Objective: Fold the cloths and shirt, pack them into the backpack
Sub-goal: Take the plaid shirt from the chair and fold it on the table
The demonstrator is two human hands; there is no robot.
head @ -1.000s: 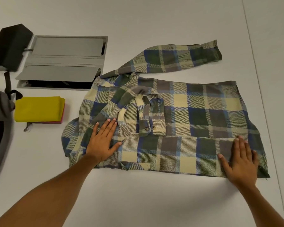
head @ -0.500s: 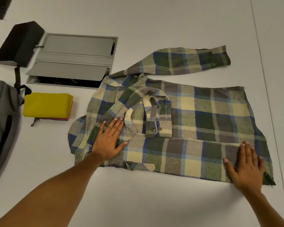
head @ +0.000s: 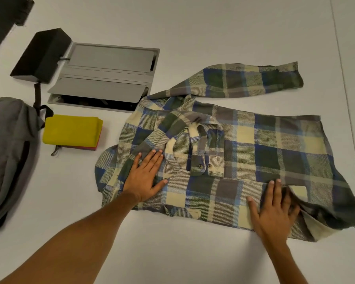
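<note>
we see the shirt [head: 254, 152] spread on the counter [head: 193, 253], long axis left to right, far sleeve unfolded. our left hand [head: 146, 179] presses flat near the collar; our right hand [head: 275, 210], nearer the hem, gathers cloth there. backpack [head: 6, 152] lies far left.

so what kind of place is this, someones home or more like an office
Probably an office or meeting room: the plaid shirt lies on a wide pale table with a flip-up cable hatch set into it, a fitting typical of conference tables.
</note>
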